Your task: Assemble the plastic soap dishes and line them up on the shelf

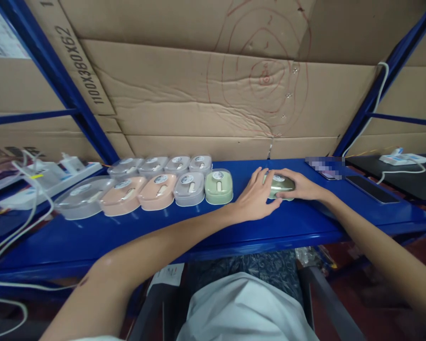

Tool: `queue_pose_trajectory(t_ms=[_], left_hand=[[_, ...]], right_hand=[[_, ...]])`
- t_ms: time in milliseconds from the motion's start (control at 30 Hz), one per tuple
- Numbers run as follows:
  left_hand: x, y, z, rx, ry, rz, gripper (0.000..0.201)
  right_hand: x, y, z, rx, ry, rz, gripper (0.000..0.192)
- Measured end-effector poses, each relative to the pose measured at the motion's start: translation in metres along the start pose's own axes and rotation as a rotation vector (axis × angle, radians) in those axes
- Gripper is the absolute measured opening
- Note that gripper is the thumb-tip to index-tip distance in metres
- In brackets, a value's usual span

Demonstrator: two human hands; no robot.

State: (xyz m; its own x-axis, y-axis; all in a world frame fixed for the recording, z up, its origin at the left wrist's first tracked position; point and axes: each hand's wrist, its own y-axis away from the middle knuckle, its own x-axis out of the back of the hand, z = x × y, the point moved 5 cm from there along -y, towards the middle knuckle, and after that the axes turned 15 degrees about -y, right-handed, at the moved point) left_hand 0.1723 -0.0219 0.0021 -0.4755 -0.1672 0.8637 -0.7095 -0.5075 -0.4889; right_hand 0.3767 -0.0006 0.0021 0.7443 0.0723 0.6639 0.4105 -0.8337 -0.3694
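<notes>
1. Green case (282,185) is sitting on the blue shelf (199,227), right of the green boxed case (218,186) ending the row, long axis running left-right.
2. Left hand (257,196) is cupping its near-left side, fingers loosely curled.
3. Right hand (301,187) is gripping its right end, seemingly closed.

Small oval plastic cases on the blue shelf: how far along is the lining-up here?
Nine small oval plastic cases already sit in two rows on the blue metal shelf: four behind, five in front, ending in a green one. In hand: both hands, left and right, grip another green oval case, set apart to the right of the front row. No other loose cases show.
</notes>
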Motion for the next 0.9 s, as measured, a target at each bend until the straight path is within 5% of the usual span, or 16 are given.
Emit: queue_pose_trajectory(t_ms=[200, 467, 900], left_hand=[[-0.032, -0.011, -0.011, 0.121, 0.181, -0.077, 0.106], [-0.036, -0.014, -0.034, 0.137, 0.338, -0.06, 0.102], [-0.042, -0.012, -0.044, 0.15, 0.252, -0.103, 0.097]], right_hand=[[0.005, 0.025, 0.002, -0.053, -0.08, 0.104, 0.085], [-0.001, 0.028, 0.006, -0.025, -0.155, 0.216, 0.081], [-0.006, 0.024, 0.005, -0.064, -0.243, 0.153, 0.083]])
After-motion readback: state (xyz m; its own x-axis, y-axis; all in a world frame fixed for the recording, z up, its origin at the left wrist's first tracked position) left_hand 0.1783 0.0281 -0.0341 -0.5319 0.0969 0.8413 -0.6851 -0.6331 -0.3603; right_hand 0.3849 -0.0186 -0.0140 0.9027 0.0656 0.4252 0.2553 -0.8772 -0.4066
